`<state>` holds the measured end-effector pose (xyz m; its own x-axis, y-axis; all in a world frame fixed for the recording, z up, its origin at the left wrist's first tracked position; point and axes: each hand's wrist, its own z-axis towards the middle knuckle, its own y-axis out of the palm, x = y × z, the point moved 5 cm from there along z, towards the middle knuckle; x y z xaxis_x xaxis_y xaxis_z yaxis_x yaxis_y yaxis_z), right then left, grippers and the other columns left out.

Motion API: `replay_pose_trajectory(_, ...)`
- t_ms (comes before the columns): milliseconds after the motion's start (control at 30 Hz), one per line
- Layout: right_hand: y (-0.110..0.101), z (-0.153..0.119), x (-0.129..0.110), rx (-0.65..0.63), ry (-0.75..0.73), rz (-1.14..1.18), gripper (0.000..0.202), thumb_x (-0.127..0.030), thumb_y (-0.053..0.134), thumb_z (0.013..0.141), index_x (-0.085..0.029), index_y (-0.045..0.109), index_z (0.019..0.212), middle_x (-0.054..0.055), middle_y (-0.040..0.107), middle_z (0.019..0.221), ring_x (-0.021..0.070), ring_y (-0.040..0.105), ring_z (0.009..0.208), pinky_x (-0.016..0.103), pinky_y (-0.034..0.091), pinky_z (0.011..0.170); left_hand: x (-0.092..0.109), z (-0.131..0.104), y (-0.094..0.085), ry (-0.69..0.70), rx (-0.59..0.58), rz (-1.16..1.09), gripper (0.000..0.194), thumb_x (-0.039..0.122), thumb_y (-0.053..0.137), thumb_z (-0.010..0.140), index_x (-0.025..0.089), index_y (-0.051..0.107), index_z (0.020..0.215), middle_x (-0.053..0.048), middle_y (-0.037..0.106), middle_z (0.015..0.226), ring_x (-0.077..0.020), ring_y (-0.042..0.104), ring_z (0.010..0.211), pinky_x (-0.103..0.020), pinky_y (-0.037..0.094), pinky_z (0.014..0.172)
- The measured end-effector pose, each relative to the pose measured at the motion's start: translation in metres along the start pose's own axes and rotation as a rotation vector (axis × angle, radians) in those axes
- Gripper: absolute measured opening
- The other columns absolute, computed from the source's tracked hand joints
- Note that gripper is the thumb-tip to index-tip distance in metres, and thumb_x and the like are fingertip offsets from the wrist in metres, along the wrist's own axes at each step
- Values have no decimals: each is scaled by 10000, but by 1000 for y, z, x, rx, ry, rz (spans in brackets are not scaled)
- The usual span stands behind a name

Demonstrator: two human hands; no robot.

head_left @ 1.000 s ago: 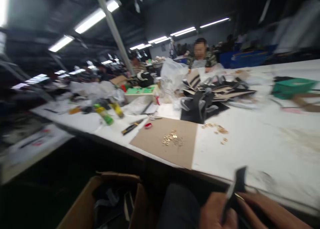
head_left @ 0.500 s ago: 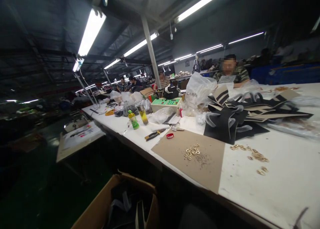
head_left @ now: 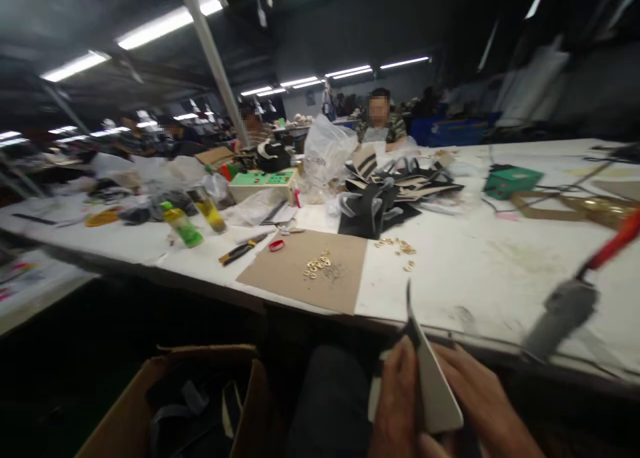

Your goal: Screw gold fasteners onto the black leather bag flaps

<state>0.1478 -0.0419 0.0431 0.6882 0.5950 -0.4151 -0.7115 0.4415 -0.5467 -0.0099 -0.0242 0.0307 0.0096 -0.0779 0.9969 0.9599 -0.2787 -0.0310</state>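
Low at the front edge of the table, my left hand point(head_left: 399, 398) grips a stiff, bent panel point(head_left: 434, 388), cream on one face and dark on the other. From the other side my right hand point(head_left: 483, 401) lies against the same panel, its fingers closed along it. The panel's thin dark tip points upward. Some fingertips are hidden behind the piece. Beyond the hands, small gold rings point(head_left: 317, 265) lie on a brown board point(head_left: 280, 278), with more gold rings point(head_left: 405, 248) on the white table point(head_left: 450, 271) beside it.
A cardboard box point(head_left: 255, 405) with dark pieces stands below, left of my knee point(head_left: 330, 405). Pliers point(head_left: 245, 249), a green bottle point(head_left: 181, 225) and a heap of black panels point(head_left: 373, 208) occupy the table. A grey block with red handle point(head_left: 565, 311) is rightward; a person point(head_left: 400, 128) sits opposite.
My view has swung to the right, so the table's contents shift left. Both hands and the panel between them have come into view at the bottom.
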Motion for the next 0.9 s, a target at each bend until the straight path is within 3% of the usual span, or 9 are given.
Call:
replay_pose_trajectory(100, -9, 6, -22, -110, 92, -130, 757, -514, 723, 883, -189, 494, 1527, 159, 658, 1397, 409, 641, 1262, 618, 465, 1133, -7, -6, 17, 184, -7, 146, 771, 331, 789, 849, 244, 504, 1560, -155, 457, 1640, -393, 401, 1532, -546, 319, 1284)
replay_pose_trajectory(200, -21, 16, -35, 5, 129, -171, 471, -265, 649, 972, -198, 567, 1431, 131, 720, 1285, 312, 686, 1201, 569, 406, 1166, -9, -16, 16, 270, 65, 163, 757, 234, 787, 792, 219, 558, 1512, -175, 559, 1554, -405, 504, 1460, -535, 425, 1224)
replay_pose_trajectory(300, -30, 19, -41, 76, 108, -145, 396, -90, 547, 993, -188, 601, 1374, 109, 747, 1217, 245, 695, 1178, 506, 354, 1192, -9, -23, 8, 167, 135, 121, 601, 277, 767, 812, 227, 661, 1401, -155, 660, 1447, -388, 611, 1357, -500, 478, 1188)
replay_pose_trajectory(400, -34, 17, -42, 3, 52, -100, 415, -96, 523, 990, -155, 579, 1397, 132, 739, 1236, 257, 668, 1232, 506, 333, 1204, -5, -20, -2, -55, 176, -20, 535, 389, 788, 839, 247, 681, 1343, -123, 702, 1394, -351, 678, 1272, -430, 554, 1107)
replay_pose_trajectory(500, -36, 11, -41, -117, 14, -60, 434, -138, 496, 1003, -142, 544, 1434, 143, 725, 1276, 270, 640, 1280, 525, 299, 1229, 6, -7, -11, -219, 216, -139, 760, 417, 899, 742, 267, 600, 1425, -94, 736, 1343, -327, 721, 1197, -363, 615, 992)
replay_pose_trajectory(600, -39, 7, -36, -200, 2, -3, 439, -173, 501, 1020, -159, 519, 1459, 131, 726, 1285, 263, 634, 1291, 530, 287, 1244, 17, 11, -18, -235, 152, -112, 965, 366, 978, 628, 271, 547, 1487, -83, 748, 1316, -315, 735, 1157, -331, 625, 939)
replay_pose_trajectory(700, -43, 8, -32, -263, -13, 64, 436, -218, 522, 1027, -172, 513, 1461, 126, 729, 1281, 262, 634, 1291, 533, 289, 1245, 26, 28, -28, -94, 48, 57, 786, 293, 942, 685, 286, 631, 1407, -61, 742, 1273, -262, 743, 1088, -320, 606, 943)
replay_pose_trajectory(833, -45, 10, -29, -316, -5, 133, 416, -244, 545, 1009, -187, 546, 1421, 102, 747, 1233, 259, 642, 1277, 533, 282, 1252, 53, 41, -39, 377, -34, 343, 374, 188, 885, 717, 254, 758, 1063, -71, 706, 1205, -234, 704, 1082, -329, 586, 944)
replay_pose_trajectory(900, -44, 10, -27, -276, -3, 161, 371, -271, 530, 1020, -196, 582, 1379, 85, 764, 1171, 253, 662, 1248, 522, 302, 1246, 61, 43, -39, 475, -118, 358, 166, 209, 835, 790, 233, 733, 918, -96, 729, 1216, -243, 709, 1100, -362, 581, 970)
